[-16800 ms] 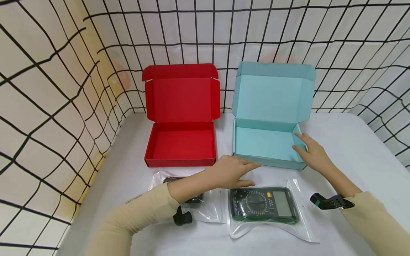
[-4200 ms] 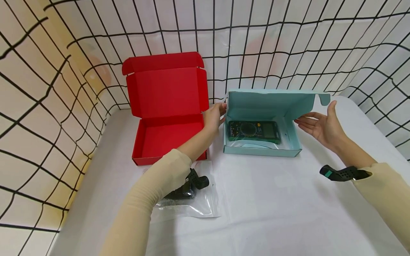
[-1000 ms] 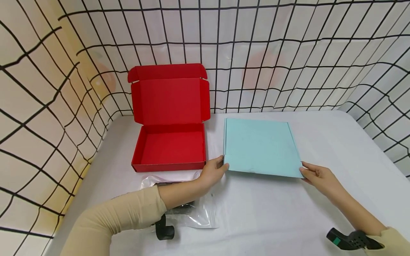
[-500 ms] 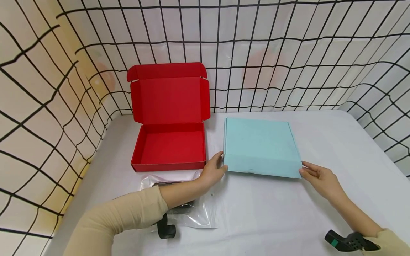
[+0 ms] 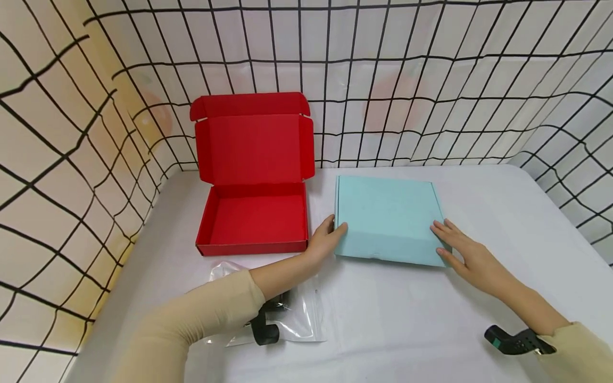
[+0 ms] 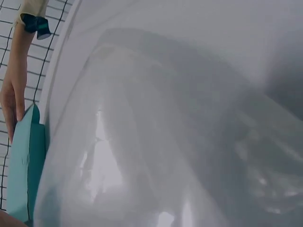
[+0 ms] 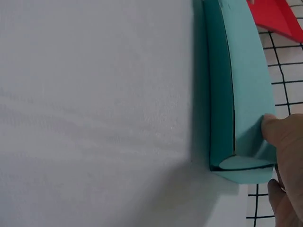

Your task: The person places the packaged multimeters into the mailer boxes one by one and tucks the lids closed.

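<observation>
A light blue cardboard box (image 5: 390, 215) lies with its lid down, right of centre. At its left front corner is my left hand (image 5: 322, 244), thumb on the lid and fingers along the side. My right hand (image 5: 474, 263) rests with spread fingers on the lid's right edge. In the right wrist view the right thumb (image 7: 271, 128) presses the lid near a corner, and a thin dark seam runs along the front edge. The multimeter seen earlier in this box is hidden. A red box (image 5: 258, 218) stands with its lid up, nothing inside.
A clear zip bag (image 5: 304, 314) with a dark item lies before the red box, partly under my left forearm. It fills much of the left wrist view. Black wire mesh (image 5: 383, 106) borders the white table at the back and sides.
Earlier the bagged multimeter went from the table into the blue box and the lid came down. In the last half second, both hands left the front flap's corners and moved farther back along the sides.
</observation>
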The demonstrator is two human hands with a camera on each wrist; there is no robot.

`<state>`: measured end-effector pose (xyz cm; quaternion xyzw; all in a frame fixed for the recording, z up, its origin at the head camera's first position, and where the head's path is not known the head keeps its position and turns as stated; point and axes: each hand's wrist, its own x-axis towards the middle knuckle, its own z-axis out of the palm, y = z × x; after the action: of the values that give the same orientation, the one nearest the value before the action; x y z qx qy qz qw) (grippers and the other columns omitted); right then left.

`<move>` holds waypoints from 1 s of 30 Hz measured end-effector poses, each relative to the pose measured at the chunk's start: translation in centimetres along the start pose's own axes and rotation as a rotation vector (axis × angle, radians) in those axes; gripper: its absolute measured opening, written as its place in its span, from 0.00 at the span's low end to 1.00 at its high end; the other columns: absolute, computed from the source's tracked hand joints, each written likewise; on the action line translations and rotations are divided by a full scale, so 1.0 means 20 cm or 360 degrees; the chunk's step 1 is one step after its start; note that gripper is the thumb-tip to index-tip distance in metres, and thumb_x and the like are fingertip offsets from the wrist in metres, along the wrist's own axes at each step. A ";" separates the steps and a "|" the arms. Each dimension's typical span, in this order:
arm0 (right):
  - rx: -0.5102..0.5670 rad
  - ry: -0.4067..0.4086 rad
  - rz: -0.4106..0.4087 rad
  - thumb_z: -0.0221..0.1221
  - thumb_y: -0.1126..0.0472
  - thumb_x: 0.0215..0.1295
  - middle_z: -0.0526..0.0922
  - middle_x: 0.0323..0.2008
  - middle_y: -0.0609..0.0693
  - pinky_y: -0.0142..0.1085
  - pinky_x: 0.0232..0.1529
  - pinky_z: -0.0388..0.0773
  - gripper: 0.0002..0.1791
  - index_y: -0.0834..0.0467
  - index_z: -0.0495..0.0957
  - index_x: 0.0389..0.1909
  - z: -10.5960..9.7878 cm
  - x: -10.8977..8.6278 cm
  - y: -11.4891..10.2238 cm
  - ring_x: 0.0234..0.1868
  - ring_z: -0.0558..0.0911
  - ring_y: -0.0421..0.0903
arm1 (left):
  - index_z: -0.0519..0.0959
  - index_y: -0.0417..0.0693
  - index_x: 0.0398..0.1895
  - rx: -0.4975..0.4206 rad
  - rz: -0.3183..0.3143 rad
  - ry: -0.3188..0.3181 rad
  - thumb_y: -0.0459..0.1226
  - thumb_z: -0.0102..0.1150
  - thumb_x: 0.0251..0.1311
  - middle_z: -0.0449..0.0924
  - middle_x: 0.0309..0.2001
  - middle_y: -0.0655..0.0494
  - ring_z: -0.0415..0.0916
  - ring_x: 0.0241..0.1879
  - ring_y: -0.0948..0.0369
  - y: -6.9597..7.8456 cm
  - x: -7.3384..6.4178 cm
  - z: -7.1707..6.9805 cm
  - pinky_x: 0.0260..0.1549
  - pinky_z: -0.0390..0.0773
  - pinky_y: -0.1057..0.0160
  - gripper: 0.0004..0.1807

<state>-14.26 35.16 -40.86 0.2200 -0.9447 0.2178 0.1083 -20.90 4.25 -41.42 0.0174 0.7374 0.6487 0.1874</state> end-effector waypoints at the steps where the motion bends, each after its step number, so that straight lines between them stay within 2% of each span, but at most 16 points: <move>1: 0.0002 -0.0025 -0.0021 0.56 0.64 0.61 0.61 0.65 0.60 0.10 0.57 0.42 0.31 0.60 0.59 0.66 0.00 0.00 0.01 0.70 0.48 0.38 | 0.55 0.46 0.68 0.0004 0.0010 0.0002 0.44 0.46 0.64 0.58 0.67 0.50 0.56 0.65 0.54 0.00 0.01 0.01 0.61 0.62 0.57 0.30; 5: -0.0039 -0.0078 -0.0005 0.56 0.62 0.61 0.62 0.64 0.60 0.08 0.55 0.43 0.31 0.59 0.60 0.65 0.01 0.00 0.04 0.69 0.48 0.33 | 0.53 0.48 0.68 0.0031 0.0007 0.0015 0.43 0.45 0.66 0.57 0.67 0.51 0.55 0.64 0.54 -0.02 0.02 0.03 0.62 0.61 0.54 0.29; 14: -0.0087 -0.0121 -0.0048 0.57 0.60 0.61 0.63 0.64 0.61 0.09 0.56 0.40 0.31 0.59 0.60 0.65 -0.02 0.01 0.04 0.69 0.51 0.36 | 0.49 0.48 0.70 -0.0011 -0.0032 0.0072 0.42 0.43 0.66 0.51 0.70 0.53 0.50 0.67 0.55 -0.02 0.04 0.04 0.64 0.56 0.53 0.31; 22: -0.0116 -0.0078 -0.0117 0.61 0.61 0.56 0.68 0.61 0.60 0.21 0.66 0.39 0.31 0.61 0.65 0.62 -0.01 0.01 0.09 0.67 0.54 0.30 | 0.48 0.47 0.71 -0.0020 0.0048 0.0025 0.40 0.40 0.68 0.50 0.70 0.53 0.50 0.68 0.56 -0.03 0.05 0.03 0.65 0.55 0.55 0.30; 27: -0.0235 -0.0018 -0.0143 0.63 0.60 0.54 0.70 0.60 0.58 0.25 0.68 0.41 0.31 0.61 0.67 0.60 0.00 0.03 0.08 0.66 0.60 0.35 | 0.48 0.45 0.70 0.0015 0.0067 0.0027 0.39 0.40 0.68 0.50 0.70 0.52 0.50 0.68 0.56 -0.02 0.06 0.03 0.65 0.54 0.55 0.30; 30: -0.0288 -0.0066 -0.0147 0.61 0.59 0.56 0.69 0.60 0.59 0.26 0.68 0.40 0.31 0.61 0.66 0.61 -0.02 0.03 0.07 0.66 0.61 0.41 | 0.48 0.46 0.70 0.0029 0.0053 0.0026 0.39 0.41 0.68 0.51 0.70 0.52 0.50 0.67 0.56 -0.02 0.07 0.03 0.65 0.54 0.55 0.30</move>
<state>-15.42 36.30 -40.77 0.2571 -0.9514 0.1217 0.1182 -21.91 5.06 -42.18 0.0260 0.7444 0.6450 0.1704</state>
